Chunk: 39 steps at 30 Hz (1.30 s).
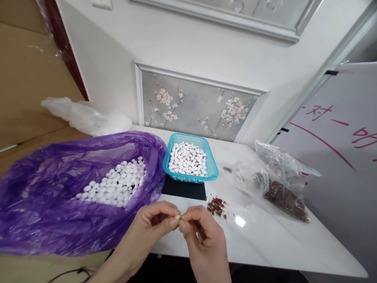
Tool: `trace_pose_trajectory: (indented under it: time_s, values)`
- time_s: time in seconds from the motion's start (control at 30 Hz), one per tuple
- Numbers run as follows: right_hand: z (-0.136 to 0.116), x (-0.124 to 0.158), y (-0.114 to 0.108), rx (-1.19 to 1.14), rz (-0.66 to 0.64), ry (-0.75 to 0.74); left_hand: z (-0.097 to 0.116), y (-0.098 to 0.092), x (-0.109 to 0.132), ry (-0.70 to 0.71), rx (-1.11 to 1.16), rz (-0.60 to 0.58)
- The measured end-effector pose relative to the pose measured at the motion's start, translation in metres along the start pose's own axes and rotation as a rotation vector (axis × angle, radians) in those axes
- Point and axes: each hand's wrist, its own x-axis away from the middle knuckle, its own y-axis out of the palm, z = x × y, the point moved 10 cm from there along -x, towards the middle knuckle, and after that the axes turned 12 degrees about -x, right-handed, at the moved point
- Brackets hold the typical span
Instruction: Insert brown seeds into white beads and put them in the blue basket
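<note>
My left hand (160,224) and my right hand (203,236) meet above the table's front edge. Their thumbs and forefingers pinch one small white piece (178,217) between them, mostly covered by the fingertips. Just past my right hand lies a small heap of reddish-brown flakes (216,206). Beyond my hands a blue basket (211,162) holds many white oval pieces (188,157) with brown specks among them. To the left, an open purple plastic bag (73,232) contains a pile of similar white pieces (118,182).
Under the basket's front is a flat black object (184,188). At right stand a clear plastic cup (250,177) and a clear bag of brown flakes (287,198) on the white table (265,243). Behind the purple bag lies a whitish plastic bag (88,118). A whiteboard (338,165) borders the right side.
</note>
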Motion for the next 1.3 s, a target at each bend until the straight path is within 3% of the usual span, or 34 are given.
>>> trace_pose_trajectory:
  time_s: [0.1,0.2,0.33,0.5,0.87,1.07,1.17,1.3]
  values:
    - [0.025,-0.001,0.003,-0.277,-0.032,0.225,-0.011,0.007,0.001,-0.077,0.134,-0.026]
    - [0.036,0.000,-0.006,-0.417,0.012,0.290,-0.024,0.012,0.002,-0.182,0.280,-0.038]
    - [0.036,0.003,-0.028,-0.237,0.090,0.263,-0.030,0.006,0.002,-0.225,0.337,0.017]
    - [0.030,0.011,-0.039,-0.101,0.158,0.231,-0.022,-0.006,0.004,-0.161,0.199,0.124]
    - [0.039,0.019,-0.034,-0.058,0.085,0.237,-0.020,-0.012,0.003,-0.110,0.124,0.176]
    - [0.036,0.025,-0.025,0.092,-0.083,0.175,-0.019,-0.008,-0.001,-0.084,0.105,0.158]
    - [0.031,0.019,-0.061,0.319,-0.004,0.139,-0.016,-0.005,-0.003,-0.055,0.088,0.150]
    - [0.025,0.011,-0.139,0.677,0.290,0.117,-0.016,-0.001,-0.005,-0.050,0.069,0.154]
